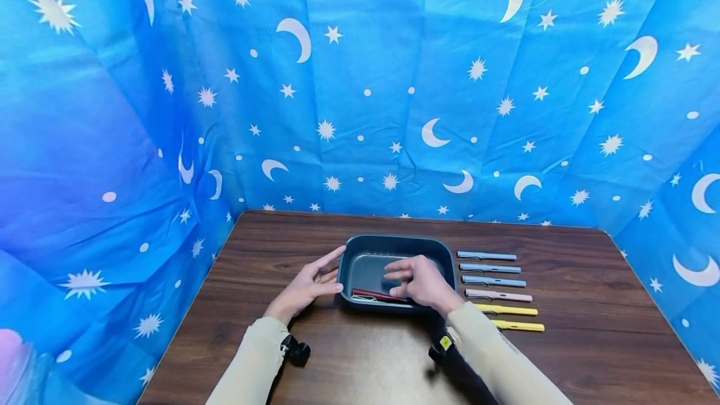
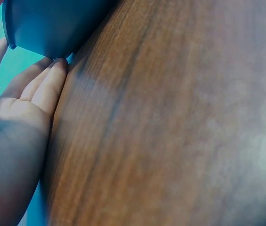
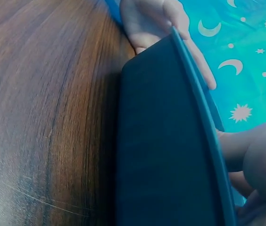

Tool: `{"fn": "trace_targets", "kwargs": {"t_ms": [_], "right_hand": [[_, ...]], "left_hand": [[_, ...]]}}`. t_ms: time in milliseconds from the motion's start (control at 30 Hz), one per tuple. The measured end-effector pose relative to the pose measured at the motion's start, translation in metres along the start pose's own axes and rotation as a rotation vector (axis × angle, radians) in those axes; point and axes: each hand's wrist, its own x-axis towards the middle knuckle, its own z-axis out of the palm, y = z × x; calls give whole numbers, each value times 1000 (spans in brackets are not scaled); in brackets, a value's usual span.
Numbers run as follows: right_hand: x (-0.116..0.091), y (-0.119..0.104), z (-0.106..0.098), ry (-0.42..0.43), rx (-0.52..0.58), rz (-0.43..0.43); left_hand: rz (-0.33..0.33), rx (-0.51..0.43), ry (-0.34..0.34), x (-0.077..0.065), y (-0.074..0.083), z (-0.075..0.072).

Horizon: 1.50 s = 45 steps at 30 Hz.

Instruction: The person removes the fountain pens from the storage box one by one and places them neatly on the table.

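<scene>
A dark blue-grey rectangular tray [image 1: 394,241] sits on the table. My left hand [image 1: 306,286] is at its left side, thumb and forefinger against the rim; in the left wrist view, the other fingers [image 2: 48,89] reach the tray's outer wall [image 2: 53,23] low down. Inside the tray, along the near wall, lies a dark red pen [image 1: 378,294] with a silver clip. My right hand [image 1: 424,283] reaches in over the near right part, fingers apart from the thumb. The thumb overlaps the red pen's right end; whether it touches is unclear. In the right wrist view the tray wall [image 3: 166,136] hides the fingertips.
Right of the tray lies a column of capped pens: three blue pens [image 1: 494,281], one pink pen [image 1: 500,295] and two yellow pens [image 1: 514,310]. The right forearm covers part of the yellow ones. A blue curtain [image 1: 371,80] with moons and stars stands behind the wooden table [image 1: 590,305].
</scene>
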Motion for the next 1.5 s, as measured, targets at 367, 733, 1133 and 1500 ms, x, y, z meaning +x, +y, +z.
{"fn": "trace_targets", "kwargs": {"t_ms": [367,733,1133,1500], "right_hand": [[3,-2,-1,-26,-114,97],[5,4,2,-19,-109,114],[6,0,4,21,-288,70],[9,0,9,115,-516,29]], "left_hand": [[0,5,-5,3,3,-1],[0,11,-2,3,4,1],[-30,8,17,0,3,2],[-8,-5,0,1,0,1]]}}
